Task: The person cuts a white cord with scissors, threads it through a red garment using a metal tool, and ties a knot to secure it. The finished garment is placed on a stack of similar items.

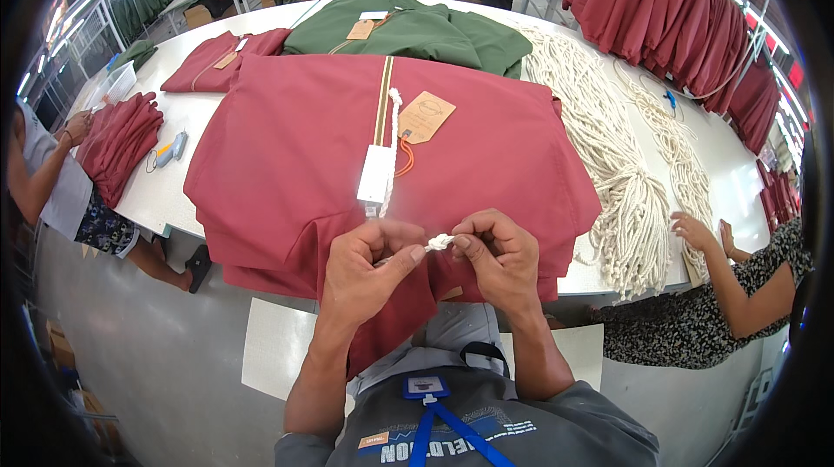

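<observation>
Between my two hands a knot in a white cord point(440, 242) is pinched, just above the near edge of a stack of maroon jackets point(287, 145). My left hand point(369, 263) grips one side of the knot with thumb and forefinger. On the other side, my right hand point(499, 258) pinches the cord's end. The cord runs up along the top jacket's striped zipper point(383, 106). Beside that zipper lie a white label point(374, 173) and a brown hang tag point(426, 117) on an orange string.
A large bundle of white cords point(599, 145) lies right of the jackets, near a co-worker's hand point(695, 231). Behind is a folded green jacket point(434, 33). To the left sit a glue gun point(172, 149) and another person's maroon pile point(122, 145). Maroon jackets point(660, 15) hang at upper right.
</observation>
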`<state>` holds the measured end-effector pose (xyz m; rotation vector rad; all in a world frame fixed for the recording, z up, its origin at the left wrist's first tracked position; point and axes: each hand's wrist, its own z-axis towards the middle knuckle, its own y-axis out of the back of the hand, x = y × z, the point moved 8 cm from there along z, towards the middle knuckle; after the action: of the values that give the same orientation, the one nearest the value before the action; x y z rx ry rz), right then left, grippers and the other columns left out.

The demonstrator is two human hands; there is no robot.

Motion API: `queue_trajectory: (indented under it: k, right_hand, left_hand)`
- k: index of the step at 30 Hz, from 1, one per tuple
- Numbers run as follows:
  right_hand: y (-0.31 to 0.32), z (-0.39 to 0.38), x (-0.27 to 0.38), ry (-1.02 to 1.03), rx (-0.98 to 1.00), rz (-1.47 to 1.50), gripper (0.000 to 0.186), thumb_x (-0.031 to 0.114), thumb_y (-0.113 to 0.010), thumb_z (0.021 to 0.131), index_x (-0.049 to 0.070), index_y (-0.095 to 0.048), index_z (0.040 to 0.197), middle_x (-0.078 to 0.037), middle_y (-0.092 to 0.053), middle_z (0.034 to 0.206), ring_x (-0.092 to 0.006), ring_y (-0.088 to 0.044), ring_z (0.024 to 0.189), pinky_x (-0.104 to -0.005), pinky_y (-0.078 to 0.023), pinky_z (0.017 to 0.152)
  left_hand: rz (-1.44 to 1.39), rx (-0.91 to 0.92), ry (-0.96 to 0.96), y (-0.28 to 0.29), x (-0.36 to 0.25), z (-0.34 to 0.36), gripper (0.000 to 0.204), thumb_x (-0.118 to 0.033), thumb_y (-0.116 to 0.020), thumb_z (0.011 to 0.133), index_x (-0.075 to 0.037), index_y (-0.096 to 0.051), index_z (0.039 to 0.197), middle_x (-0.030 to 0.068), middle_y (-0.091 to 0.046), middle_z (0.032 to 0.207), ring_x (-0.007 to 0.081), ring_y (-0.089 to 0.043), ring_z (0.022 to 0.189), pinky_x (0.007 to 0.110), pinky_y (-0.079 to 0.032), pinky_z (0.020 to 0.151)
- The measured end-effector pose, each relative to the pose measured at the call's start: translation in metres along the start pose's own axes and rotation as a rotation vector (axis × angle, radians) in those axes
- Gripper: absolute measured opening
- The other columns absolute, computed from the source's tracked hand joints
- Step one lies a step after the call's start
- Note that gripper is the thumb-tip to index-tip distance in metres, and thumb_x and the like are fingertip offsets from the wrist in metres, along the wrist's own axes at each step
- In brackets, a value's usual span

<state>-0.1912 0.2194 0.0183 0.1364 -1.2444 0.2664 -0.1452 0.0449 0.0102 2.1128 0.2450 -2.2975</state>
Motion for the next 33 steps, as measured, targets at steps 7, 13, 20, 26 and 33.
queue_trajectory:
  k: [7, 13, 20, 26, 33]
  right_hand:
    - [-0.004, 0.001, 0.005, 0.026, 0.047, 0.013, 0.006, -0.005, -0.067, 0.095, -0.002, -0.067, 0.100, -0.005, -0.066, 0.091, -0.0091, -0.065, 0.079, -0.0231, -0.053, 0.071]
    - [-0.002, 0.002, 0.026, 0.103, 0.093, 0.040, 0.026, -0.006, -0.072, 0.090, -0.001, -0.068, 0.115, -0.007, -0.065, 0.107, -0.0146, -0.067, 0.094, -0.0283, -0.056, 0.078]
    - [-0.019, -0.007, 0.042, 0.303, 0.202, -0.413, 0.033, -0.007, -0.077, 0.083, 0.001, -0.073, 0.115, -0.012, -0.070, 0.105, -0.0191, -0.071, 0.089, -0.0269, -0.057, 0.074]
    - [-0.017, -0.008, 0.045, 0.355, 0.129, -0.429, 0.018, -0.005, -0.077, 0.084, 0.000, -0.077, 0.101, -0.010, -0.072, 0.085, -0.0177, -0.071, 0.074, -0.0273, -0.055, 0.064]
    - [-0.013, -0.019, 0.061, 0.456, 0.096, -0.550, 0.014, -0.003, -0.079, 0.083, 0.000, -0.075, 0.095, -0.010, -0.071, 0.082, -0.0176, -0.066, 0.066, -0.0274, -0.050, 0.058]
  left_hand:
    - [0.164, -0.004, -0.056, 0.000, -0.013, -0.004, 0.013, -0.007, -0.075, 0.093, 0.002, -0.078, 0.102, -0.0034, -0.069, 0.073, -0.0003, -0.051, 0.066, 0.019, -0.039, 0.057]
    - [0.169, -0.013, -0.027, 0.007, -0.013, -0.005, 0.014, -0.007, -0.074, 0.094, 0.003, -0.077, 0.103, 0.0004, -0.073, 0.078, 0.0007, -0.057, 0.070, 0.019, -0.043, 0.059]
    - [0.097, 0.034, -0.064, -0.002, -0.010, -0.004, 0.015, -0.007, -0.075, 0.094, 0.004, -0.076, 0.103, 0.0046, -0.076, 0.084, 0.0024, -0.063, 0.075, 0.019, -0.048, 0.064]
    - [0.222, 0.056, -0.137, 0.004, -0.021, -0.006, 0.011, -0.004, -0.077, 0.091, 0.004, -0.076, 0.098, 0.0033, -0.074, 0.081, 0.0023, -0.056, 0.068, 0.021, -0.042, 0.057]
    - [0.455, 0.080, -0.397, 0.006, -0.059, -0.009, 0.009, -0.003, -0.080, 0.085, -0.002, -0.078, 0.094, 0.0064, -0.069, 0.075, 0.0091, -0.055, 0.059, 0.025, -0.040, 0.053]
